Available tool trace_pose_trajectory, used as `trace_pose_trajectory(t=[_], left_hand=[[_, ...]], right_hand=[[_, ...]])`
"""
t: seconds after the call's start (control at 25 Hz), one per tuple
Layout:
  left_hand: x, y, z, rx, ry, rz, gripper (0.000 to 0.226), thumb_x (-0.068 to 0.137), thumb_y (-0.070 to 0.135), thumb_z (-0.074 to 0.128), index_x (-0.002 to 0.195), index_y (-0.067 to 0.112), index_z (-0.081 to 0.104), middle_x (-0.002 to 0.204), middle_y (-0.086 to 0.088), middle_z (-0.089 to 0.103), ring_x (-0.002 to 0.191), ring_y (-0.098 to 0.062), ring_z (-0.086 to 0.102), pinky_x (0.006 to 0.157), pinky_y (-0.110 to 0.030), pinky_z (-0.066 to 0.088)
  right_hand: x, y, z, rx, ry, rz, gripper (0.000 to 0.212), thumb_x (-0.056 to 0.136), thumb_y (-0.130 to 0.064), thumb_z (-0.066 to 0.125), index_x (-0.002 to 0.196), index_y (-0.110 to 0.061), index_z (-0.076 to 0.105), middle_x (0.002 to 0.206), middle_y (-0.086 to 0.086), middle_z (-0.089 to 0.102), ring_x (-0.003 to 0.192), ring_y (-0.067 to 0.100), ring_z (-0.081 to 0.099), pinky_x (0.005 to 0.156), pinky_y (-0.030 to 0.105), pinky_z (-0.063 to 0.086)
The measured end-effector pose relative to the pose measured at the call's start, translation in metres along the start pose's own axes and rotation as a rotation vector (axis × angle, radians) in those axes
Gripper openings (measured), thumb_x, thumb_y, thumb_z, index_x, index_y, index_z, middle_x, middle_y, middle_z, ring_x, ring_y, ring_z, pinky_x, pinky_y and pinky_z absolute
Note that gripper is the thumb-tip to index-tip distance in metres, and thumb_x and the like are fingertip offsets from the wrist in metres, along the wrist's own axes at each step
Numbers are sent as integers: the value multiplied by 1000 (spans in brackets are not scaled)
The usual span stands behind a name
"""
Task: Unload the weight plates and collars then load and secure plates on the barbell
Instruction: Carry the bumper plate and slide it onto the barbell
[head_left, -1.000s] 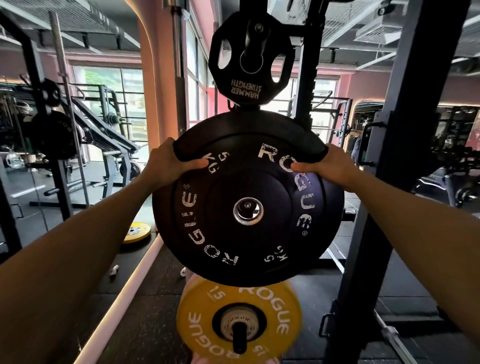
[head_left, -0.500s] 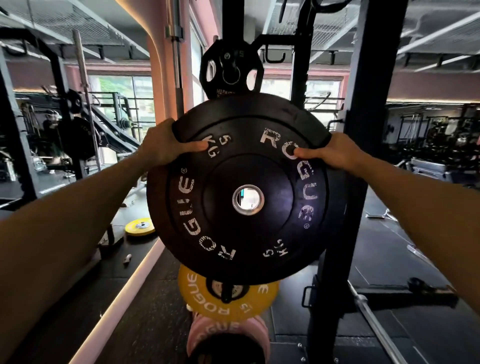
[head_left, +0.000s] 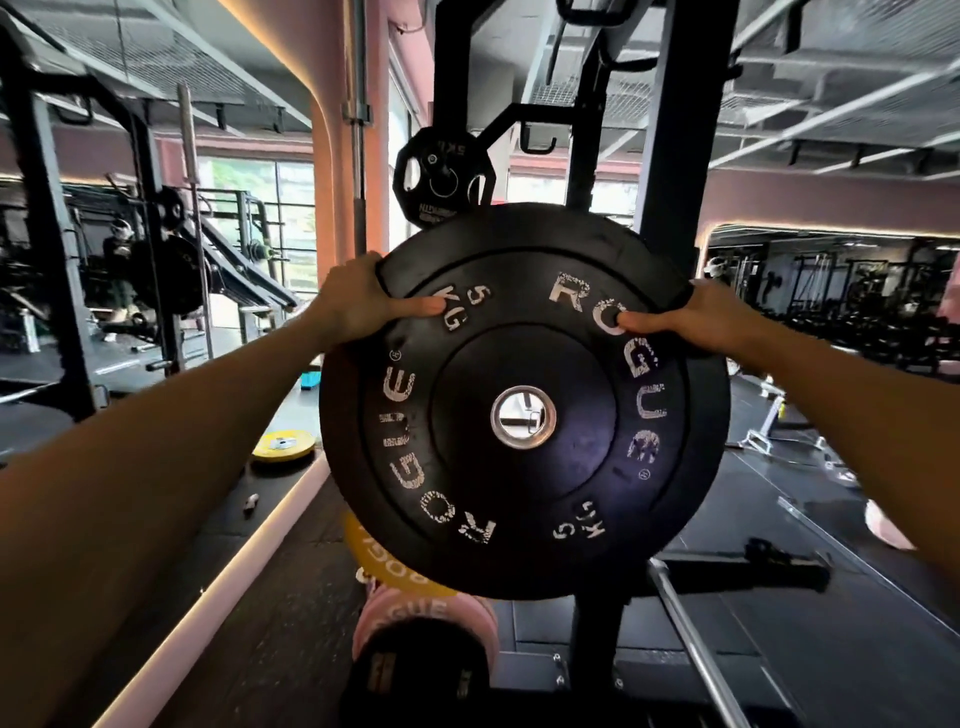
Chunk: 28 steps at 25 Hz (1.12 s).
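Note:
A black 5 kg bumper plate (head_left: 524, 483) with white lettering hangs in the air in front of the rack, face toward me. My left hand (head_left: 358, 299) grips its upper left rim, thumb across the face. My right hand (head_left: 696, 317) grips the upper right rim the same way. Light shows through the plate's steel centre hole, which has no peg in it. A barbell (head_left: 696, 639) lies on the floor at the lower right, its sleeve bare.
The black rack upright (head_left: 670, 156) stands behind the plate, with a small black grip plate (head_left: 441, 182) stored high on a peg. Below hang a yellow plate (head_left: 384, 561) and a pink plate (head_left: 421, 618). Another yellow plate (head_left: 283, 444) lies on the floor left.
The black plate has come off the rack's storage peg and back toward me. The view has pulled away from the rack and the barbell on the floor has come into sight.

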<state>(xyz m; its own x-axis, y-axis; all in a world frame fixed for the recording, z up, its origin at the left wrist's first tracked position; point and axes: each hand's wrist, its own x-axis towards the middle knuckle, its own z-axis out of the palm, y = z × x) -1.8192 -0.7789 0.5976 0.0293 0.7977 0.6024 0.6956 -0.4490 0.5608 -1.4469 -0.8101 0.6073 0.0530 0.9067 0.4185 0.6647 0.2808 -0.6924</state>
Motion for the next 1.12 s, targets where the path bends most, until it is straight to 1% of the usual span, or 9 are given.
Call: trace_pose_trajectory(t=[0.12,0.24,0.32,0.4,0.56,0.64,0.76,0.96,1.12], left_hand=[[-33,31,7,-20,-17,-7,79,62,62,82,120,13,59,111,-1,63,96,-18,54,80,-30,40],[-56,64,19,-42,-50,-8,69,63,59,83,111,15,60,103,3,59,95,-19,55,78,-30,39],[-66,90,32,-58,-64,2,65,64,59,83,108,17,59,103,3,59,94,-18,54,78,-30,40],[-72,116,50,-62,-69,17,68,65,58,83,112,15,60,104,3,60,94,-16,53,79,-29,40],[-80,169,96,-70,-62,44,73,66,54,83,123,15,59,105,5,58,96,-14,52,84,-27,40],[-85,201,129,-48,-62,56,67,68,52,83,121,18,60,103,5,57,96,-13,51,84,-26,39],[-88,248,183,-37,-33,18,57,66,51,84,109,23,60,99,6,60,95,-13,54,83,-26,39],[-86,318,243,-54,-2,-56,51,65,50,86,98,24,58,99,3,61,93,-16,56,80,-25,39],[-88,355,274,-56,-13,-66,43,68,45,86,93,29,55,94,6,60,91,-14,56,74,-21,40]], right_hand=[[-47,9,-30,14,2,42,44,54,-51,87,90,-31,73,98,-7,74,94,12,68,91,29,51],[-76,20,-61,-7,6,75,53,53,-52,88,97,-26,75,96,-9,75,93,12,70,92,31,52],[-93,31,-86,-8,11,93,44,56,-51,87,92,-28,75,92,-11,75,91,11,69,90,30,52],[-103,47,-113,-42,3,106,39,58,-53,86,88,-31,74,89,-15,73,91,8,68,88,27,50],[-107,96,-165,-93,-10,125,68,44,-71,83,96,-27,77,91,-11,76,90,11,71,95,35,53],[-104,132,-196,-122,-13,128,75,41,-76,81,95,-24,78,90,-9,76,89,12,71,93,34,54],[-93,186,-244,-114,-34,99,74,41,-77,80,95,-26,77,88,-11,76,89,11,71,91,32,55],[-70,240,-316,-137,-43,81,86,34,-84,76,98,-27,75,90,-9,76,88,12,71,91,36,55],[-67,270,-349,-140,-39,44,80,40,-83,75,99,-30,75,91,-11,74,90,10,68,91,33,53]])
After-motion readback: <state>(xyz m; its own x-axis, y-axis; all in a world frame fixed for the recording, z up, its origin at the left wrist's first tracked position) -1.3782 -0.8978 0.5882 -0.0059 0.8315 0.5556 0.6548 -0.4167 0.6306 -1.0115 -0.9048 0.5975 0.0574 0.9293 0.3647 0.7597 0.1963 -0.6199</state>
